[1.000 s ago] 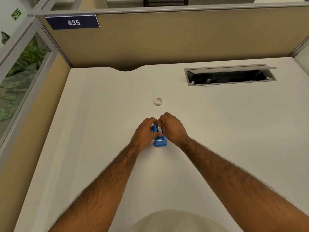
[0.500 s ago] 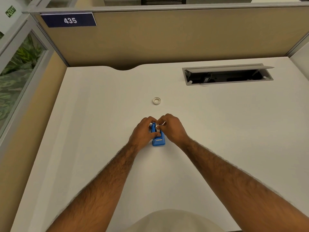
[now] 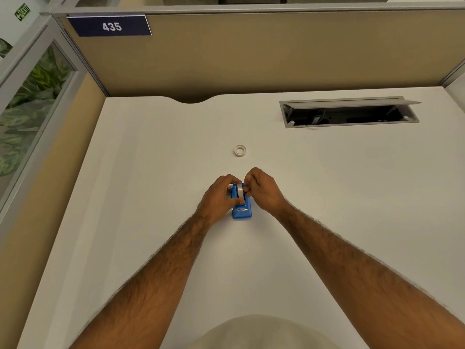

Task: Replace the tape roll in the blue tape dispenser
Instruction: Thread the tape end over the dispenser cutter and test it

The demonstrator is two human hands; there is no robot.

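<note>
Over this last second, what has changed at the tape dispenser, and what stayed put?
Little moved. The tape roll now shows more plainly atop the blue tape dispenser, pinched at its edge by the right hand. The left hand keeps steadying the dispenser on the desk. The spare ring beyond the hands lies untouched.

**Readable signs at the desk**

A dark blue plate [image 3: 110,26] fixed to the top rail of the beige cubicle partition [image 3: 251,54] carries the white number "435". At the upper left, a green sign [image 3: 22,12] on the pale wall reads "EXIT", tilted. No other lettering can be made out.
</note>
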